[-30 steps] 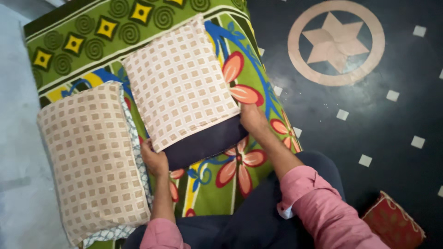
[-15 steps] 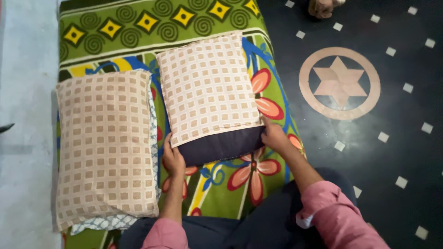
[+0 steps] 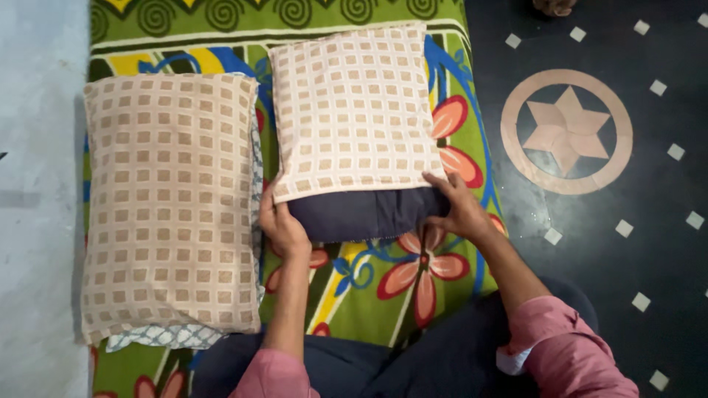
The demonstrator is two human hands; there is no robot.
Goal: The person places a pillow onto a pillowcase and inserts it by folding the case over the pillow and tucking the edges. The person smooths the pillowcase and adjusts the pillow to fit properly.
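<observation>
A dark navy pillow (image 3: 354,214) lies on a green flowered bed sheet (image 3: 413,295), mostly inside a beige checked cover (image 3: 354,110); only its near end sticks out. My left hand (image 3: 282,225) grips the cover's open edge at the pillow's left corner. My right hand (image 3: 456,208) grips the right corner, fingers over the cover's edge. Both sleeves are pink.
A second pillow in a beige checked cover (image 3: 169,199) lies to the left, with a blue-white patterned cloth (image 3: 169,337) showing under it. A pale wall or ledge (image 3: 37,221) runs along the left. Dark floor with a star medallion (image 3: 566,131) is at right.
The view has shifted, so the pillows sit higher and more upright in frame. Both hands moved up along the pillow's near end, and less of the navy pillow shows.
</observation>
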